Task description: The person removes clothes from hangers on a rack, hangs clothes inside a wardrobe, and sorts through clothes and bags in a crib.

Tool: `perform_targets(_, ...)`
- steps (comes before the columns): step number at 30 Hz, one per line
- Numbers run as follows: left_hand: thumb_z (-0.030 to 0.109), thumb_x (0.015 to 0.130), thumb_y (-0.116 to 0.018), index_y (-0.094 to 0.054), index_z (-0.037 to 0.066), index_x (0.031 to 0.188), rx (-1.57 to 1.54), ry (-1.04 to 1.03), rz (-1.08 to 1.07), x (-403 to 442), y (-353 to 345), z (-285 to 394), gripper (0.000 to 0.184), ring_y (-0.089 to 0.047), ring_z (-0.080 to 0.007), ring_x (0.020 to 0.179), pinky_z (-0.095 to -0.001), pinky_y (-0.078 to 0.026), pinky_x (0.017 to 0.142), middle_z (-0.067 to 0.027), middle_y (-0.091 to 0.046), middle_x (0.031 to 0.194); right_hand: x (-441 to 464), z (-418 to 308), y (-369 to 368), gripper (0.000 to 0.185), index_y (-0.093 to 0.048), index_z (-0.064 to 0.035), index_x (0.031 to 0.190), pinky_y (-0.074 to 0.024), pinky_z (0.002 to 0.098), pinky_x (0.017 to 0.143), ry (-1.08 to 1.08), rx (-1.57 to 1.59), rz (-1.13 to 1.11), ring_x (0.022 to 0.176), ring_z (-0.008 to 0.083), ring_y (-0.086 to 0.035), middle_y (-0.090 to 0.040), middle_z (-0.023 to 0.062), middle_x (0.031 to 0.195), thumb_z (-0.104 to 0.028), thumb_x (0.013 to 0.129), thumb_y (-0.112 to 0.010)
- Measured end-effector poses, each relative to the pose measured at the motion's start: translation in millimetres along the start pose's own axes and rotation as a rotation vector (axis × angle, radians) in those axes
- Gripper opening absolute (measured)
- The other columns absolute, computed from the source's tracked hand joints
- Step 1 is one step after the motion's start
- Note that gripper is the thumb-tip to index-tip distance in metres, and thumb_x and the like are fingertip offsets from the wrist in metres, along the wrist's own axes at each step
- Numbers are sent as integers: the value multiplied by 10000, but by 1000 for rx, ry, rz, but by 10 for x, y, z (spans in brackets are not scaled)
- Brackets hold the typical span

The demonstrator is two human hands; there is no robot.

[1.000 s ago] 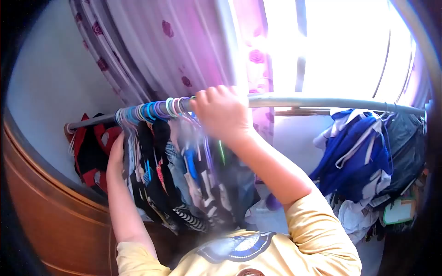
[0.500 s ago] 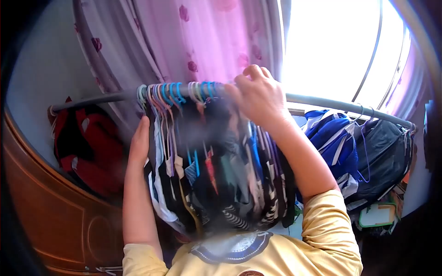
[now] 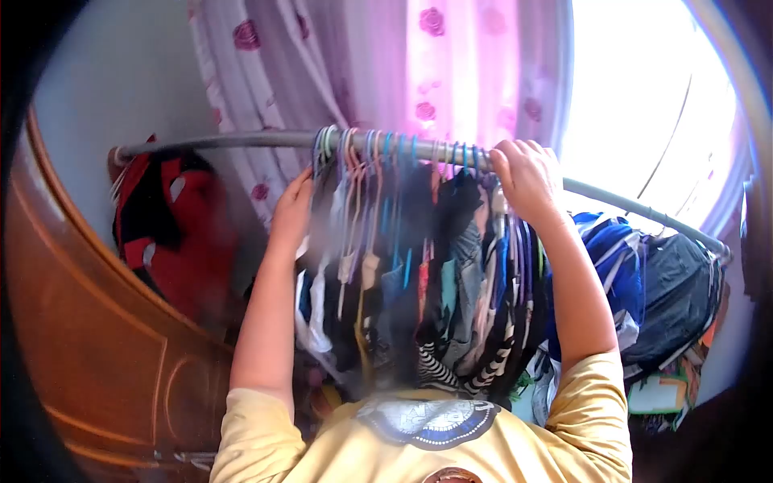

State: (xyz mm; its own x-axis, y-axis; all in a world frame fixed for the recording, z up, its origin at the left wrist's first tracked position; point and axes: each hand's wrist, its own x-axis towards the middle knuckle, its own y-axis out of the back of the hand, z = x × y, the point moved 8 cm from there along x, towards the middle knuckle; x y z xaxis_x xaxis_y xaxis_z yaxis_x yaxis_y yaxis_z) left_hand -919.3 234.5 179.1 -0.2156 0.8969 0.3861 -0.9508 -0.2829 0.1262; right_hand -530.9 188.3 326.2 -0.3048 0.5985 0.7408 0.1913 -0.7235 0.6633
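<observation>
From where I stand, the whole row of hung clothes point(image 3: 460, 282) has slid along the clothes rail point(image 3: 233, 140) toward the window side over the last second, and the plastic hangers point(image 3: 347, 149) are spread a little wider than they were. The row now hangs between the two hands, further apart from the red-and-black jacket point(image 3: 193, 241) out beyond the left hand and nearer the blue-and-white garment point(image 3: 605, 249) just past the right, so the bunch looks to be shifting as one piece.

The right hand point(image 3: 527, 179) is clamped over the rail at that end of the row, thumb on the near side and fingers over the top. The left hand point(image 3: 291, 211) is raised beneath the rail, up against the outermost clothes; its fingertips are lost among them, so I can't tell whether it grips anything or only presses.

A dark garment point(image 3: 680, 298) hangs farther out past the right hand. Beyond both hands falls a rose-patterned curtain point(image 3: 467, 64), and a wooden panel point(image 3: 97, 306) stands below and outside the left hand.
</observation>
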Motion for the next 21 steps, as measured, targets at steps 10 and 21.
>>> perform_targets(10, 291, 1107, -491, -542, 32, 1475, 231, -53, -20, 8, -115, -120, 453, -600, -172, 1203, -303, -434, 1061, -123, -678, 1295, 505, 1937, -808, 738, -573, 11, 1394, -562, 428, 922, -686, 271, -603, 1231, 376, -615, -590, 255, 1395, -563, 942, -674)
perform_targets(21, 234, 1052, -538, -561, 199, 1466, 58, -133, -13, -34, -5, 43, 416, -696, -336, 978, -421, -513, 882, -221, -701, 1110, 1852, -609, -1756, 755, -591, 55, 1334, -561, 431, 966, -102, 291, -821, 1070, 371, -680, -679, 219, 1217, -587, 946, -676)
